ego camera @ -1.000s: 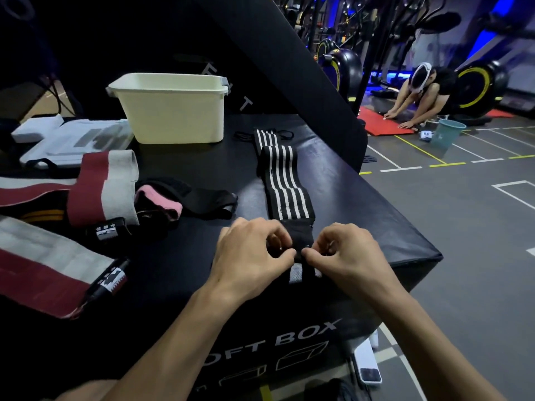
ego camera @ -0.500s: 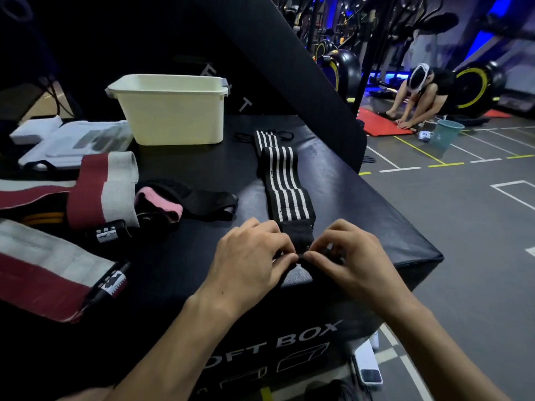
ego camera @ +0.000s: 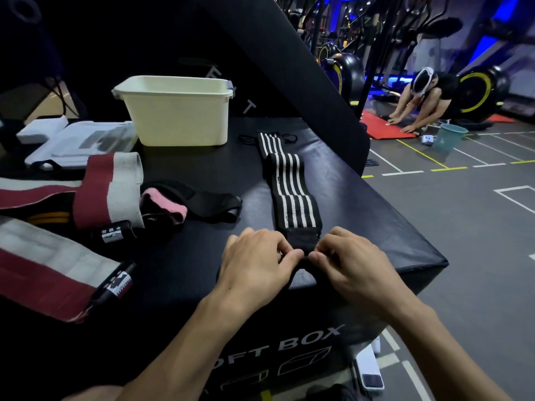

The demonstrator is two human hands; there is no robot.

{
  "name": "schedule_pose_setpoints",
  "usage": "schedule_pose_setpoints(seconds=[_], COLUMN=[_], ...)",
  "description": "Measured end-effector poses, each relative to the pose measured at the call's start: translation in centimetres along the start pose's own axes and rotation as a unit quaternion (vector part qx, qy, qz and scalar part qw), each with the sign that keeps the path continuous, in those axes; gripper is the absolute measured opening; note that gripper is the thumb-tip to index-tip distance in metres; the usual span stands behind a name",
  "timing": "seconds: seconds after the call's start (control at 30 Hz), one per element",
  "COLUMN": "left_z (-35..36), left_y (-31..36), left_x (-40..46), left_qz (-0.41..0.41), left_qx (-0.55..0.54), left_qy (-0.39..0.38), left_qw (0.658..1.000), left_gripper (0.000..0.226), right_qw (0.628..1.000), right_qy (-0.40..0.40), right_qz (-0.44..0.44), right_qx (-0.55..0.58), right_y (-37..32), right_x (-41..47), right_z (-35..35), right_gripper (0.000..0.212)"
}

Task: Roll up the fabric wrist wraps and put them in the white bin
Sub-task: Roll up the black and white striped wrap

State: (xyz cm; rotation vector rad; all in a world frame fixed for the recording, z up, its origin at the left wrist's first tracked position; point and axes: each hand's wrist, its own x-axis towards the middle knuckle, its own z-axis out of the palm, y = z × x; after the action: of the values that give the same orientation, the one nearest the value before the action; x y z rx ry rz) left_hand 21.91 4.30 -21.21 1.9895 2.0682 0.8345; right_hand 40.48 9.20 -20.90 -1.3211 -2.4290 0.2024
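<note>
A black padded box [ego camera: 202, 256] fills the near scene. On its far side stands a white bin [ego camera: 179, 117]. Maroon and white wraps [ego camera: 49, 270] lie at the left, with a black and pink wrap [ego camera: 179, 204] just right of them. A black wrist wrap with white stripes [ego camera: 292, 192] stretches from far to near down the middle. At its near end, the left hand [ego camera: 254, 267] and right hand [ego camera: 353, 267] pinch the black end between curled fingers and thumbs.

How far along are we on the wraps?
Early. Nothing visibly done: no wrap shows above the white bin's rim. In hand: left hand and right hand pinch the striped wrap's near end, starting its roll. Left: the red-and-white wraps, then binning.
</note>
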Motion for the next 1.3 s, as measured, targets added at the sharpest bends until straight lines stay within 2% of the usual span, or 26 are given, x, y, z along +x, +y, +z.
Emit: schedule_pose_setpoints(seconds=[0.1,0.23,0.37,0.47,0.53,0.6,0.8,0.9,1.0,1.13,1.2,1.3], left_z=[-0.1,-0.7,-1.0,-0.8,-0.8,-0.7,0.0,0.1,0.0,-0.4,-0.7,-0.8], left_y=[-0.2,-0.5,-0.8,-0.8,-0.8,-0.8,-0.6,-0.4,-0.4,-0.5,-0.8,-0.9], left_x=[0.1,0.0,-0.1,-0.1,0.0,0.0,0.3,0.1,-0.3,-0.5,-0.4,-0.3], left_qz=[0.011,0.056,0.091,0.104,0.103,0.096,0.076,0.078,0.091,0.117,0.151,0.159], left_qx=[-0.037,-0.014,0.025,0.038,0.038,0.033,0.022,0.019,0.007,-0.042,-0.029,0.000], left_qy=[0.019,0.005,-0.003,0.005,0.008,0.006,-0.003,-0.022,-0.025,0.011,0.002,0.001], left_qw=[0.999,0.998,0.996,0.994,0.994,0.995,0.997,0.996,0.996,0.992,0.988,0.987], left_gripper=[0.025,0.026,0.029,0.029,0.029,0.029,0.028,0.031,0.030,0.022,0.023,0.024], right_qw=[0.999,0.996,0.996,0.993,0.991,0.992,0.995,0.996,0.995,0.996,0.996,0.997], right_qy=[-0.039,-0.051,-0.011,0.066,0.082,0.068,0.081,0.057,0.041,0.021,0.010,0.018], right_qz=[0.035,0.062,0.063,0.028,-0.012,-0.044,-0.046,-0.061,-0.059,-0.053,-0.043,-0.027], right_qx=[0.011,0.028,0.058,0.096,0.107,0.097,0.034,0.044,0.069,0.071,0.071,0.064], right_y=[-0.3,-0.4,-0.2,0.0,0.3,0.6,0.6,1.2,1.7,1.7,1.8,1.5], right_x=[1.0,1.7,1.4,0.8,0.2,-0.3,-0.2,-0.4,-0.7,0.0,0.4,0.3], right_z=[-0.4,-0.6,-0.6,-0.1,0.1,0.0,0.7,0.2,-0.2,-0.3,-0.4,0.0], right_gripper=[0.029,0.038,0.030,0.022,0.018,0.018,0.018,0.028,0.034,0.036,0.038,0.035])
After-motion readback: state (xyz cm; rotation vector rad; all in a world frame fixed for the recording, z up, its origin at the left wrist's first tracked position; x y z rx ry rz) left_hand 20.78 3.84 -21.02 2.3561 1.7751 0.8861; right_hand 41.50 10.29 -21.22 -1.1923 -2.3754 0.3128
